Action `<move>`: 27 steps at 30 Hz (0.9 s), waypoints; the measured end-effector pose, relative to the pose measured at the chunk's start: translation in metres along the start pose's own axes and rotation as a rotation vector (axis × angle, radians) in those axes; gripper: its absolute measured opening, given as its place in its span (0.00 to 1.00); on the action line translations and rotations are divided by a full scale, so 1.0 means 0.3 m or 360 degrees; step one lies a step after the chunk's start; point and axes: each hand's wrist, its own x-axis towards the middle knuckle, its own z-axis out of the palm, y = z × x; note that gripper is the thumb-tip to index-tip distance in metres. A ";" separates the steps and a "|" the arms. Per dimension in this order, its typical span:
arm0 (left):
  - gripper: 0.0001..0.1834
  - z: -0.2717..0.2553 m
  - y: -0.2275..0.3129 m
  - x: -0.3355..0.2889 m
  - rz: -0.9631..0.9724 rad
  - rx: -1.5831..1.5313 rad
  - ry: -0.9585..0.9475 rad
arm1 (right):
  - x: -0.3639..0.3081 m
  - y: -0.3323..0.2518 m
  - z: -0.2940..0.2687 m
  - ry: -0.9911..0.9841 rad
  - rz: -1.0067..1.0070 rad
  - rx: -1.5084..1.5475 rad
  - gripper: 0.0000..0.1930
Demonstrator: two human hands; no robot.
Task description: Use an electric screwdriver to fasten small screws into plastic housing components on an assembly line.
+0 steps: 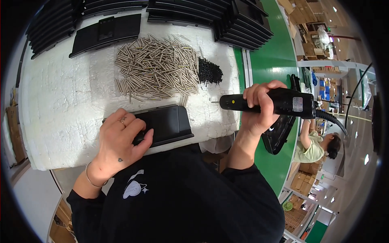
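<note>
"Which colours do you see?"
"My screwdriver [283,101] is black with a yellow dot [233,101], and my panel [172,123] is black."
"And around them?"
"Silvery pins [156,69], black screws [209,71], white foam [52,105], a green table [271,69], my black shirt [182,194] with pale print [133,189]."

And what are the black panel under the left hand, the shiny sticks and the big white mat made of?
The black panel looks like satin plastic: smooth, with a soft sheen, though painted metal is possible. The shiny sticks look like polished metal: silvery, with bright glints. The big white mat might be foam with a matte skin: its surface looks dented and wrinkled.
</note>
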 end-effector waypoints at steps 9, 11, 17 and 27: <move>0.13 0.035 0.053 0.153 0.0461 -0.0072 -0.0065 | -0.009 -0.083 0.019 -0.0157 -0.0143 0.0470 0.16; 0.14 0.070 0.058 0.196 0.0474 -0.0140 -0.0057 | -0.016 -0.122 0.041 -0.0254 -0.0153 0.0615 0.16; 0.13 0.119 0.042 0.225 0.0600 -0.0326 -0.0010 | -0.023 -0.162 0.064 -0.0543 -0.0252 0.0846 0.16; 0.11 0.069 0.035 0.189 0.0553 -0.0266 0.0017 | -0.029 -0.171 0.132 -0.0718 -0.0237 0.0852 0.15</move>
